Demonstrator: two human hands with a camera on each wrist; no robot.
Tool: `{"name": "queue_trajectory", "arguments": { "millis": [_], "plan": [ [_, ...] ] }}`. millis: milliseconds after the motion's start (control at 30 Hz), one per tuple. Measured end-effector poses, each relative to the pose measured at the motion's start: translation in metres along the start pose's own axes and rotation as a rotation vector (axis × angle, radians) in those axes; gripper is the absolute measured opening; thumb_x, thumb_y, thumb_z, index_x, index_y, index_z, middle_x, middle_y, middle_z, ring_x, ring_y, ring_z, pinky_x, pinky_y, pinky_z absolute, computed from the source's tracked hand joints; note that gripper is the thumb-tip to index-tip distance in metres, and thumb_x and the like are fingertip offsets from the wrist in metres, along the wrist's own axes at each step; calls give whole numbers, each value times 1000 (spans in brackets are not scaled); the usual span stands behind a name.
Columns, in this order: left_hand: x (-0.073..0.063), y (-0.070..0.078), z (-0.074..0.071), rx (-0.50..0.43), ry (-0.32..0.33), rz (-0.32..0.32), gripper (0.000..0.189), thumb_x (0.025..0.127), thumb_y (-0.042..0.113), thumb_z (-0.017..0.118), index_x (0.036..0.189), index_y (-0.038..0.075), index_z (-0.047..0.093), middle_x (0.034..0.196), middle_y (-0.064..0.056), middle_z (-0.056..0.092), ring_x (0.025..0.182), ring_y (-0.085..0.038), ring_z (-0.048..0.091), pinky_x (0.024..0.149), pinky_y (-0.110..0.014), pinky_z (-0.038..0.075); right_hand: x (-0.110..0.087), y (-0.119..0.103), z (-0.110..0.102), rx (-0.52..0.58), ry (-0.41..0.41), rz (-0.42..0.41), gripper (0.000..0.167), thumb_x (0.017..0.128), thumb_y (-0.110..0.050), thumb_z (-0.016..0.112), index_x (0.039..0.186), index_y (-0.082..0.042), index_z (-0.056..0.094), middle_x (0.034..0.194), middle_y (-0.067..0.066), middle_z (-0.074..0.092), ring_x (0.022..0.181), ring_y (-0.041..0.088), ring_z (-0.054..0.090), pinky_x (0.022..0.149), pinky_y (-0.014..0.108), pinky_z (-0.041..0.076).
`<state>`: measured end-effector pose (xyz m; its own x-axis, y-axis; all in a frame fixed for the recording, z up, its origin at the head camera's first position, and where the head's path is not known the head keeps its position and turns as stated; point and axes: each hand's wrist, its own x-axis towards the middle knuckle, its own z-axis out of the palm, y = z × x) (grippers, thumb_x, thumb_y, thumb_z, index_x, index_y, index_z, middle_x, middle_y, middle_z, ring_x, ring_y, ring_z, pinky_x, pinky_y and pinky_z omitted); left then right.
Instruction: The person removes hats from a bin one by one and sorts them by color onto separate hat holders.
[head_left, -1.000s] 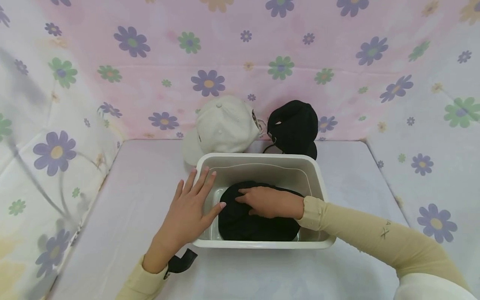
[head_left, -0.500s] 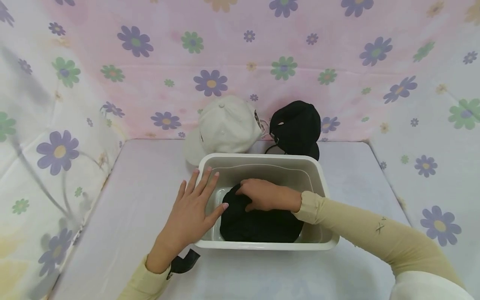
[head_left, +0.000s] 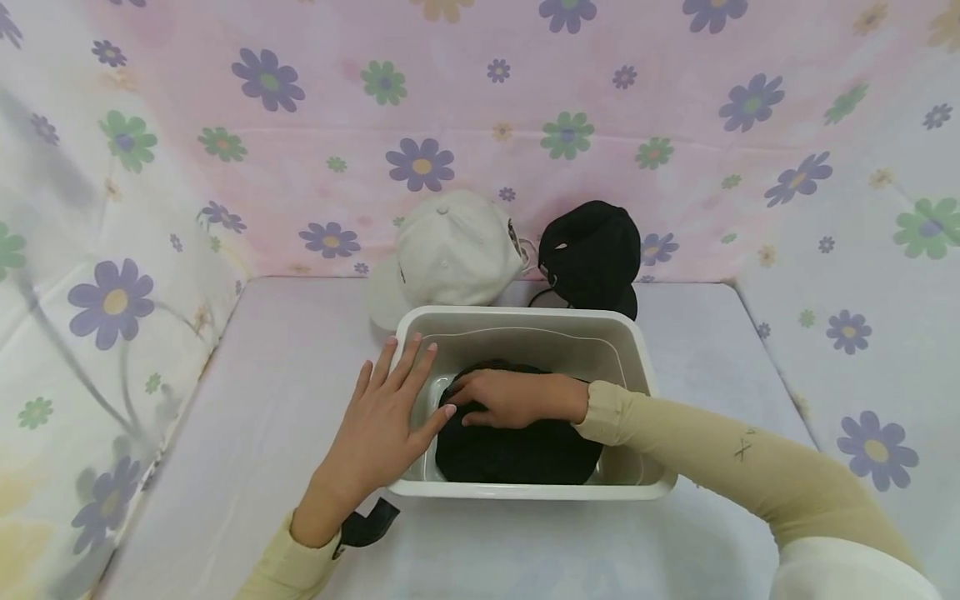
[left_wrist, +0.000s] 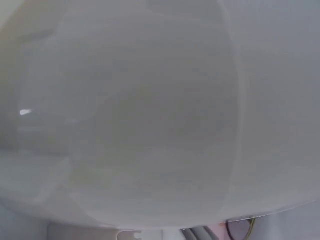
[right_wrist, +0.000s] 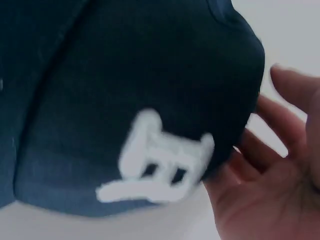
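A white plastic bin (head_left: 525,492) stands in the middle of the table, with a black cap (head_left: 517,454) lying inside it. My right hand (head_left: 517,398) reaches in from the right, its fingers on the cap's upper left part and the thumb apart from them. In the right wrist view, the fingers of the right hand (right_wrist: 270,190) go behind the edge of the dark cap (right_wrist: 150,75), which bears white embroidery. Over the bin's left rim my left hand (head_left: 378,425) rests with straight, spread fingers. The bin's wall (left_wrist: 150,115) fills the left wrist view.
Behind the bin, against the flowered backdrop, sit a white cap (head_left: 453,250) and another black cap (head_left: 592,250). Flowered cloth walls (head_left: 112,217) enclose the table (head_left: 300,350) on the left, right and back. A black strap (head_left: 371,523) hangs at the left wrist.
My right hand lifted a little at the cap's upper edge and has now moved left and down onto its left part. The left hand has stayed on the rim.
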<state>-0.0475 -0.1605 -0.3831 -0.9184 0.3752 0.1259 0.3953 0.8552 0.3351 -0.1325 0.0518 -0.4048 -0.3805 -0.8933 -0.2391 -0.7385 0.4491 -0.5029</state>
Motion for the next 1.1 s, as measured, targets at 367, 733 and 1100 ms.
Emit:
{"name": "queue_trajectory", "arguments": {
  "millis": [367, 733, 1100],
  "plan": [
    [0, 1, -1, 2, -4, 0, 77, 101, 50, 58, 161, 13, 29, 169, -10, 19, 156, -40, 14, 118, -69, 21, 8, -8, 10, -174, -117, 173, 59, 105, -42, 56, 153, -10, 46, 161, 12, 40, 149, 29, 37, 122, 43, 32],
    [-1, 0, 0, -12, 3, -4, 77, 100, 50, 59, 161, 13, 31, 169, -10, 19, 156, -39, 13, 118, -68, 21, 17, -4, 7, -104, 45, 122, 57, 102, -35, 63, 144, 1, 52, 136, 15, 61, 121, 28, 58, 105, 42, 48],
    [-1, 0, 0, 7, 19, -2, 77, 99, 50, 60, 161, 14, 32, 169, -9, 21, 156, -38, 14, 119, -68, 18, 30, 1, 11, -200, 52, 259, 37, 99, -37, 67, 116, -4, 72, 105, 11, 64, 98, 24, 51, 88, 37, 42]
  ]
}}
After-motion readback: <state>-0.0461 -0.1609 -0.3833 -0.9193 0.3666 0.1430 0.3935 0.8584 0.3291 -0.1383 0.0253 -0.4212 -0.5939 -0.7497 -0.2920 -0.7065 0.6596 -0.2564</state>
